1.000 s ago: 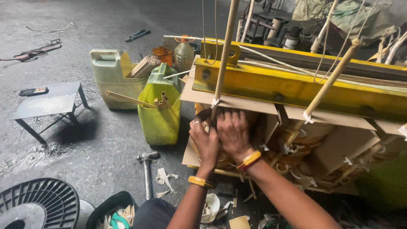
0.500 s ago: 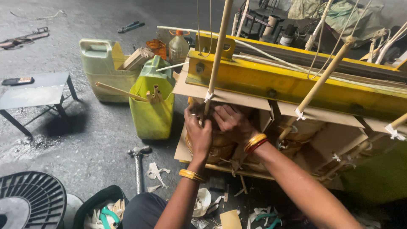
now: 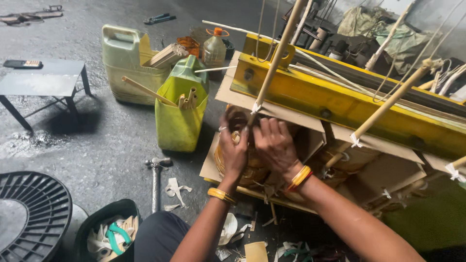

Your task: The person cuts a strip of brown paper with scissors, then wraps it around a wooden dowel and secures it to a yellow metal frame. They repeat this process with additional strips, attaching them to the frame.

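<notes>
Both hands — left hand (image 3: pixel 234 154), right hand (image 3: pixel 274 145) — cupped round brownish coil (image 3: pixel 252 167) under yellow beam (image 3: pixel 340 104) at bamboo pole (image 3: pixel 276 58) foot — likely stiff, slippery, best gripped by sides.

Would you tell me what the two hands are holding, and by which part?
Both the left hand and right hand grip the lower end of a bamboo stick, at the white tie; the exact hold is hidden.
</notes>
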